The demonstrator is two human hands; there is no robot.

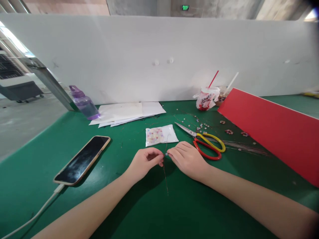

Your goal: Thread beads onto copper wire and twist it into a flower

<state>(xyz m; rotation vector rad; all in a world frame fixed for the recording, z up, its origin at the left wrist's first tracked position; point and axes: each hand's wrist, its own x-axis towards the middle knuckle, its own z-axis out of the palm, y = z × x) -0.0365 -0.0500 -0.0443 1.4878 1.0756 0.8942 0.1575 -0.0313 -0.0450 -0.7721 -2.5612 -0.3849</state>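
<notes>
Now, left hand: the left hand [146, 162] lies low on the green table [30, 172], thumb and forefinger pinched together on a thin wire [165, 176], the other fingers curled in.
Right hand: the right hand [186, 157] rests palm down just beside the left, its fingertips closed on a tiny pale bead [166, 154].
Bead: it sits between the two sets of fingertips, at the wire; whether it is threaded on is too small to tell.
Wire: dark and fine, it runs from the pinch toward the person across the table, and a faint stretch rises away over the bag.
Bag: a small clear bag of coloured beads [160, 135] lies flat just beyond the hands.
Scissors: scissors [209, 146] with one yellow and one red handle lie just right of the right hand, blades pointing away and to the left.
Loose beads: scattered beads [204, 126] lie beyond the scissors, with a bundle of thin wires [244, 146] to their right.
Red board: a red board [274, 129] slants across the table's right side.
Cups: a wrapped cup with a red straw [206, 98] stands at the white partition [159, 56].
Phone: a phone [82, 160] lies screen up at the left, a white cable [32, 215] plugged in.
Far left: a purple bottle [84, 103] stands beside a stack of white papers [127, 113].
</notes>
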